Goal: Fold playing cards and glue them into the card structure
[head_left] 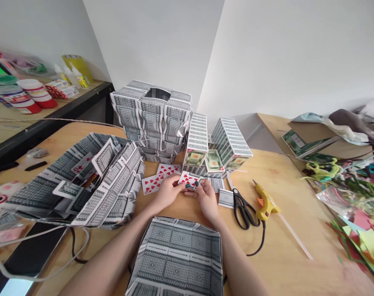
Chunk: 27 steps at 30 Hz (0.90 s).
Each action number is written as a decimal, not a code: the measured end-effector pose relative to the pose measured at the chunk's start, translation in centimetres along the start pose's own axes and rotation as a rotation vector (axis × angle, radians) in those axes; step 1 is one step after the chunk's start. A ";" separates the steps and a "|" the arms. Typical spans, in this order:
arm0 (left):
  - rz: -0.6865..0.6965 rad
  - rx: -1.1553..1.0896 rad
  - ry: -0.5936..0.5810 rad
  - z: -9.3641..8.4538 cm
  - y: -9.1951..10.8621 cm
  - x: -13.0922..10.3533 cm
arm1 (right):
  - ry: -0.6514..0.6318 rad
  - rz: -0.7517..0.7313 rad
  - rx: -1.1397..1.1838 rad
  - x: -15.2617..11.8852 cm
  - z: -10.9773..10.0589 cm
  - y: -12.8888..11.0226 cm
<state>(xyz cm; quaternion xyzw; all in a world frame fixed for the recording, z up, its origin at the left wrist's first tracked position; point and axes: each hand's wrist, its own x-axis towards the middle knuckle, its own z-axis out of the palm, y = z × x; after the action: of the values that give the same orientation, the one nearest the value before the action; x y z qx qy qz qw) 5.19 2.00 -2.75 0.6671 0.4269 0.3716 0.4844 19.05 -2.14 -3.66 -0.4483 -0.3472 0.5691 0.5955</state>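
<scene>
Both hands meet at the middle of the table around a red-heart playing card [189,179], held face up. My left hand [170,189] pinches its left side, and my right hand [205,196] grips its right side, the dark-painted thumbnails close together. Two more heart cards [154,183] lie face up beside my left hand. Next to my right hand are face-down cards [226,198] with grey patterned backs. Between my forearms, close to me, stands an open box made of grey-backed cards [180,250].
Black scissors [244,207] and a yellow glue gun [266,203] with a glue stick lie at right. Stacked card packs [196,139] and a card-covered box [156,119] stand behind. A large card-covered basket [112,185] holds loose cards at left. Paper scraps [361,242] fill the right edge.
</scene>
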 end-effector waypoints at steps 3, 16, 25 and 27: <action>-0.043 0.030 0.051 -0.1 0.0 0.0 | -0.016 -0.023 -0.123 0.0 -0.2 0.0; 0.041 0.143 -0.042 -0.3 -0.2 -0.4 | 0.020 -0.032 -0.434 -0.1 -0.7 0.2; 0.031 0.090 -0.088 -0.4 -0.3 -0.4 | -0.036 0.016 -0.430 -0.1 -0.7 -0.4; 0.031 0.051 -0.102 -0.3 -0.2 -0.5 | -0.075 0.037 -0.402 0.0 -0.8 -0.6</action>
<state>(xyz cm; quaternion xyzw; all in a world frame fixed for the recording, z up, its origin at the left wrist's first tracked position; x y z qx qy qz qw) 4.68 1.71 -2.86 0.7037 0.4007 0.3335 0.4827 19.99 -2.25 -3.34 -0.5430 -0.4672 0.5157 0.4701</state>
